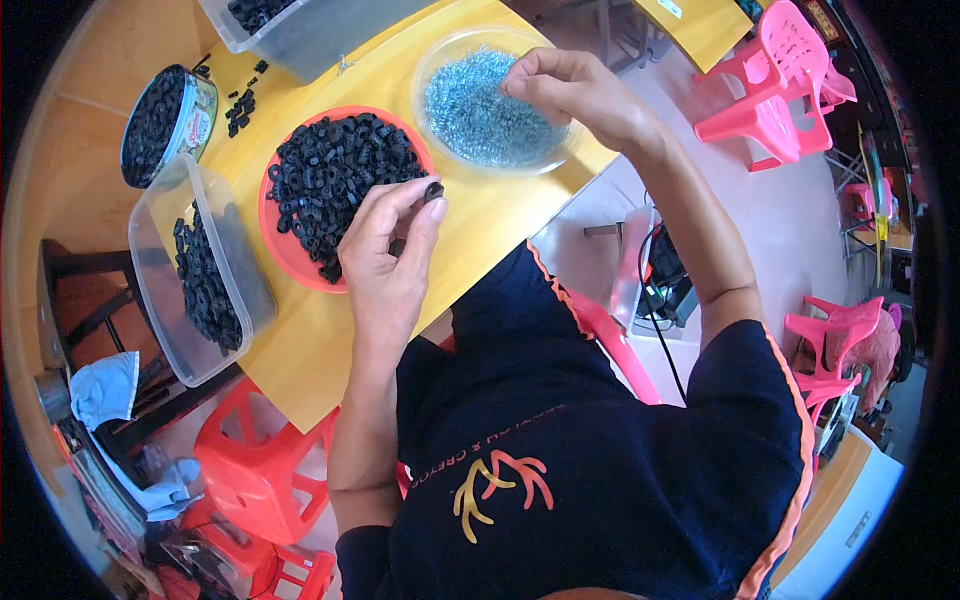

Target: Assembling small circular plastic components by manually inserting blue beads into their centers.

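My left hand (pixel 388 245) pinches a small black plastic piece (pixel 434 191) between thumb and fingertips, at the near right rim of a red bowl (pixel 268 236). That bowl holds a heap of similar black pieces (pixel 335 185), several with round holes. Another dark bit shows between the left fingers, partly hidden. My right hand (pixel 580 92) is over a clear round tub (pixel 425 60) full of small shiny metal pieces (pixel 485 112), thin and pin-like. Its thumb and forefinger are pressed together; whatever is between them is too small to make out.
A clear plastic box (pixel 160 290) and a round tin (pixel 195 120), both with black parts, stand left on the yellow table (pixel 300 385). Another clear box (pixel 300 40) is at the back, beside loose black pieces (pixel 240 112). Red stools (pixel 255 465) and pink chairs (pixel 785 60) stand around.
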Motion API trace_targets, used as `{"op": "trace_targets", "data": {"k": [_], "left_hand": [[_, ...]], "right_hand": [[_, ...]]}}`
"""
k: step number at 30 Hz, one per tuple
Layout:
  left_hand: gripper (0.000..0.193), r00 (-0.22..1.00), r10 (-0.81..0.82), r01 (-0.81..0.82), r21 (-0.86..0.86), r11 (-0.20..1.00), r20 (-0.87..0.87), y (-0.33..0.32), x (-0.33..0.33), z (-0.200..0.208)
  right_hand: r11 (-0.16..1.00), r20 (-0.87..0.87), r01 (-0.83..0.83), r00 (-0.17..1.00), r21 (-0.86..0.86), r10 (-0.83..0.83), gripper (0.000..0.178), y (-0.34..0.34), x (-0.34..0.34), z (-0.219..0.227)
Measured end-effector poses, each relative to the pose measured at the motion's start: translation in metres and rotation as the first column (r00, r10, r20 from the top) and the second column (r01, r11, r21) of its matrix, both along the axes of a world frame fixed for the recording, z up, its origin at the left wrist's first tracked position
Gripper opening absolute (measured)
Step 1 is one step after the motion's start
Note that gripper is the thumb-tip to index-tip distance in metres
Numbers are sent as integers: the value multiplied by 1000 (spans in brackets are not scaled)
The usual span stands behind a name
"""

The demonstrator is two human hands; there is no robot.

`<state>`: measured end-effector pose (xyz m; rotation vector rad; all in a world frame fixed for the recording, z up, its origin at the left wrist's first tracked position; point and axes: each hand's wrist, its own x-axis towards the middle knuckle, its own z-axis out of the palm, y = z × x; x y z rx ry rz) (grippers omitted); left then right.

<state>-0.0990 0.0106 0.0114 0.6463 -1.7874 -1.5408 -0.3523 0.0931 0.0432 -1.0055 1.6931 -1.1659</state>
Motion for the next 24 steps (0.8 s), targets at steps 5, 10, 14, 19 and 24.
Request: {"op": "trace_targets", "data": {"k": [5, 10, 14, 19, 24], "left_hand": [[17, 999, -34, 35, 35, 999, -20, -2, -6, 8], [17, 998, -58, 59, 33, 998, -40, 1, -12, 16], [18, 996, -69, 70, 23, 997, -57, 3, -13, 17], [17, 995, -62, 60, -29, 998, -72, 1, -6, 15], [14, 998, -56, 48, -179, 983, -39, 2, 4, 19]], "right_hand": [[997, 428, 27, 904, -72, 6, 25, 5, 16, -3], [995, 582, -19, 810, -100, 74, 18, 6, 41, 8], [990, 403, -98, 906, -101, 131, 19, 8, 57, 23], [975, 245, -211, 944, -65, 220, 16, 1, 71, 34], [964, 75, -226, 968, -137, 238, 13, -1, 82, 33]]}}
